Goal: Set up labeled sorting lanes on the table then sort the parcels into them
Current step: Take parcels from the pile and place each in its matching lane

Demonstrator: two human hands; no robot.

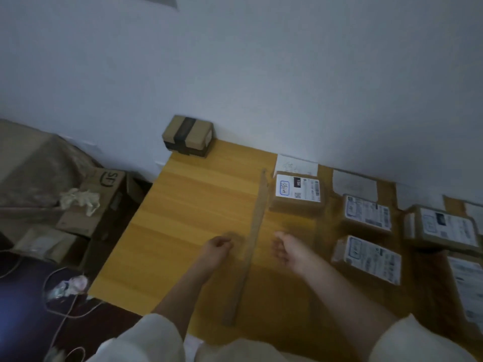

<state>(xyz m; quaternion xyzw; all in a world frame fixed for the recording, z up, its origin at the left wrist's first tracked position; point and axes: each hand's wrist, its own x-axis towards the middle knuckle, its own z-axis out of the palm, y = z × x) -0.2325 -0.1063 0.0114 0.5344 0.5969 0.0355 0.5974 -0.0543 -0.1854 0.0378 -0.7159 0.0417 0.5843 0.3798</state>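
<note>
Cardboard strip (253, 246) stands on the table (188, 218) between the left hand (218, 246) and right hand (286, 250), both loosely curled, holding nothing, beside parcels (366, 258).

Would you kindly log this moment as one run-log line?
left hand: loosely curled, empty | right hand: loosely curled, empty | cardboard divider strip: between hands on table | labeled parcels: right lanes

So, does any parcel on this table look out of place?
Yes. One brown parcel with dark tape sits alone at the table's far left corner by the wall, apparently overhanging the edge. The other parcels, such as the labelled one, lie right of the cardboard divider strip.
</note>
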